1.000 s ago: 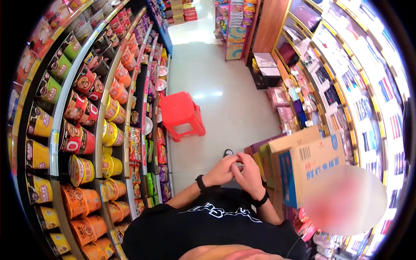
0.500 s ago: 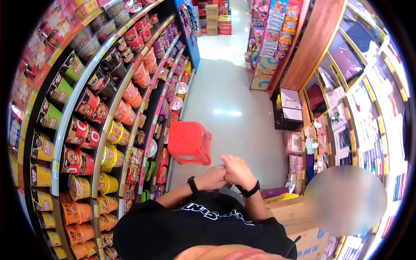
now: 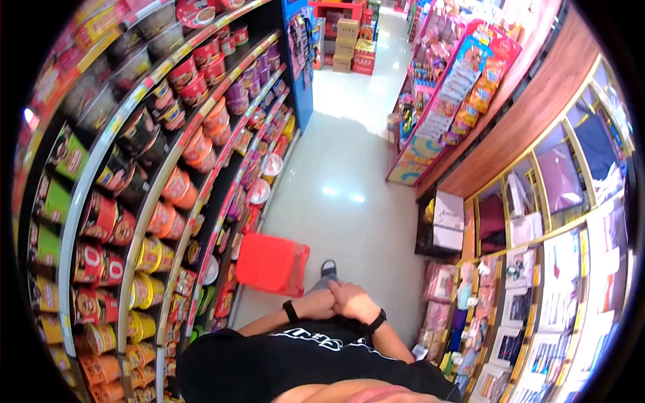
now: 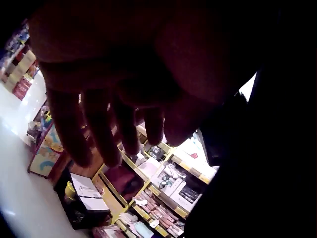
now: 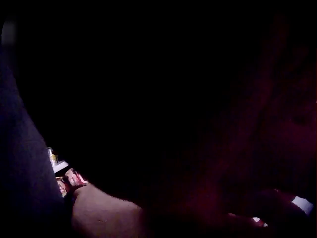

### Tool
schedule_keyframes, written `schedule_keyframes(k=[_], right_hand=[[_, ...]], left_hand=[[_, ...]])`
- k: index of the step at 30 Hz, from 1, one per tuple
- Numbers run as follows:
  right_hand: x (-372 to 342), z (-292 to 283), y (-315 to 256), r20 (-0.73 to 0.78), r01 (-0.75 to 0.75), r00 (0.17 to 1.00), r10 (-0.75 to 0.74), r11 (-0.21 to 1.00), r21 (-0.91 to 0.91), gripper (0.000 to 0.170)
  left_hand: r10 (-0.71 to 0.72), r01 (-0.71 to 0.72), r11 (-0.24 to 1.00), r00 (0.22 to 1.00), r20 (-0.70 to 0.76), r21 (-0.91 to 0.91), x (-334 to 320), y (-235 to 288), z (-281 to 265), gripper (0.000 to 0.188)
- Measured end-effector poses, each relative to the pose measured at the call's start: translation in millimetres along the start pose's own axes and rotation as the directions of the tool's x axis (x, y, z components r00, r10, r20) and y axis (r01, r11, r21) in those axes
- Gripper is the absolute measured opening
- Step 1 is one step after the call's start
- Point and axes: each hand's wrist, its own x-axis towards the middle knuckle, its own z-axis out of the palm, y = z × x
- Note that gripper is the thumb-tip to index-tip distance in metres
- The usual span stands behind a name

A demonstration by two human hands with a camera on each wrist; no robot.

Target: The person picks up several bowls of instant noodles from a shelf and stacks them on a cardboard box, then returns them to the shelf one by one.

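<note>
Beside long shelves [image 3: 95, 164] of colourful cups [image 3: 144, 291] stands a square red plastic stool [image 3: 261, 262]; light, stiff, slippery, I'd judge, best lifted by its rim; the bare right hand [image 3: 355, 302] touches the bare left hand [image 3: 318, 305], whose fingers [image 4: 72, 129] hang loosely straight; how the right's fingers lie I can't tell.

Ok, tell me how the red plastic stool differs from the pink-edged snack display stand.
The red plastic stool is low; the pink-edged snack display stand is taller. The stool is plain red, the stand multicoloured. The stool is bare on top, while the stand is hung with packets. Both stand on the floor.
</note>
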Motion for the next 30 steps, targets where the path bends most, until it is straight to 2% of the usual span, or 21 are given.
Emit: schedule_keyframes(k=[1, 3, 5, 7, 9, 11, 13, 14, 15, 16, 18, 19, 20, 21, 22, 23, 24, 25, 26, 29, 30], right_hand=[[12.1, -15.2, 11.1, 0.045, -0.016, 0.999, 0.016, 1.0, -0.004, 0.053], [36.4, -46.6, 35.7, 0.114, -0.056, 0.992, 0.057, 0.998, -0.011, 0.058], [69.9, -77.5, 68.1, 0.084, 0.019, 0.996, -0.037, 0.979, 0.204, 0.054], [100.3, -88.8, 105.6, -0.003, 0.017, 1.0, -0.017, 0.98, 0.2, 0.048], [129.4, -130.1, 101.8, 0.114, -0.271, 0.944, 0.31, 0.923, -0.273, 0.041], [152.2, -116.8, 142.8, 0.036, -0.202, 0.976, 0.217, 0.948, -0.248, 0.041], [182.5, -122.6, 162.6, -0.039, -0.082, 0.996, 0.081, 0.996, -0.024, 0.043], [204.8, -107.3, 185.1, -0.057, 0.018, 0.998, -0.015, 0.998, 0.057, 0.047], [221.3, -114.7, 188.3, -0.05, 0.034, 0.998, -0.031, 0.998, 0.06, 0.047], [234.9, -126.2, 185.5, 0.042, 0.019, 0.999, -0.021, 0.999, 0.04, 0.046], [267.2, -145.3, 192.9, 0.219, 0.019, 0.975, -0.018, 1.0, 0.0, 0.047], [281.8, -155.4, 198.0, 0.233, 0.031, 0.972, -0.033, 0.999, 0.009, 0.047], [298.9, -170.8, 202.0, 0.278, 0.041, 0.96, -0.028, 0.998, -0.042, 0.048], [316.9, -188.2, 208.3, 0.316, 0.056, 0.949, -0.022, 0.994, -0.098, 0.048], [332.7, -198.7, 218.9, 0.303, 0.083, 0.952, -0.047, 0.991, -0.107, 0.05], [348.6, -213.0, 228.1, 0.301, 0.103, 0.951, -0.068, 0.989, -0.102, 0.05], [364.8, -226.7, 238.1, 0.298, 0.15, 0.947, -0.123, 0.986, -0.069, 0.05], [379.6, -237.4, 249.4, 0.299, 0.195, 0.938, -0.175, 0.98, -0.037, 0.05], [396.5, -243.4, 261.1, 0.263, 0.193, 0.947, -0.185, 0.981, -0.006, 0.048], [449.2, -266.3, 284.0, 0.213, 0.26, 0.946, -0.244, 0.964, -0.05, 0.039], [465.6, -270.6, 287.6, 0.226, 0.261, 0.947, -0.226, 0.955, -0.138, 0.039]], left_hand=[[-0.002, 0.002, 1.0, 0.996, 0.091, 0.007, 19.1, -5.2, -13.4, 0.025], [0.024, -0.024, 1.0, 0.994, 0.102, -0.005, 56.7, -6.7, -45.8, 0.024], [0.04, -0.041, 0.999, 0.994, 0.106, 0.008, 98.1, -23.5, -71.1, 0.022], [0.129, -0.135, 0.99, 0.983, -0.133, -0.034, 150.7, -74.3, -71.5, 0.024], [-0.053, 0.04, 0.95, 0.998, -0.031, -0.31, 195.3, -115.7, -80.7, 0.027], [-0.016, -0.017, 0.947, 0.995, -0.099, -0.321, 215.6, -139.8, -97.2, 0.03], [-0.022, 0.014, 0.997, 0.996, -0.087, -0.081, 231.3, -179.8, -96.7, 0.031], [0.031, -0.071, 0.981, 0.975, -0.218, -0.18, 239.6, -223.7, -75.1, 0.033], [-0.155, 0.114, 0.969, 0.972, -0.176, -0.22, 232.5, -243.2, -79.0, 0.037], [-0.355, 0.305, 0.891, 0.93, -0.098, -0.337, 219.7, -255.0, -91.2, 0.038], [-0.605, 0.514, 0.772, 0.774, -0.187, -0.374, 182.8, -320.5, -82.6, 0.041], [-0.78, 0.615, 0.552, 0.62, -0.089, -0.563, 156.1, -366.4, -69.4, 0.039], [-0.765, 0.707, 0.635, 0.522, -0.378, -0.31, 127.9, -375.4, -73.5, 0.036], [-0.912, 0.815, 0.408, 0.387, -0.137, -0.412, 79.6, -438.5, -60.3, 0.034], [-0.937, 0.853, 0.328, 0.241, -0.252, -0.406, 64.8, -423.8, -58.0, 0.046], [-0.933, 0.888, 0.154, -0.013, -0.36, -0.433, 61.2, -365.1, -72.5, 0.052], [-0.939, 0.946, 0.244, 0.285, -0.194, 0.212, 32.8, -386.1, -93.9, 0.049], [-0.977, 0.984, 0.172, 0.178, -0.12, 0.055, 37.0, -373.2, -104.0, 0.045], [-0.932, 0.871, 0.346, 0.276, 0.235, 0.349, 37.3, -346.4, -143.1, 0.039], [-0.942, 0.971, 0.203, 0.23, -0.245, 0.13, 51.6, -389.1, -109.5, 0.036], [-0.949, 0.986, 0.169, 0.162, -0.271, 0.0, 61.2, -394.0, -110.4, 0.031]])
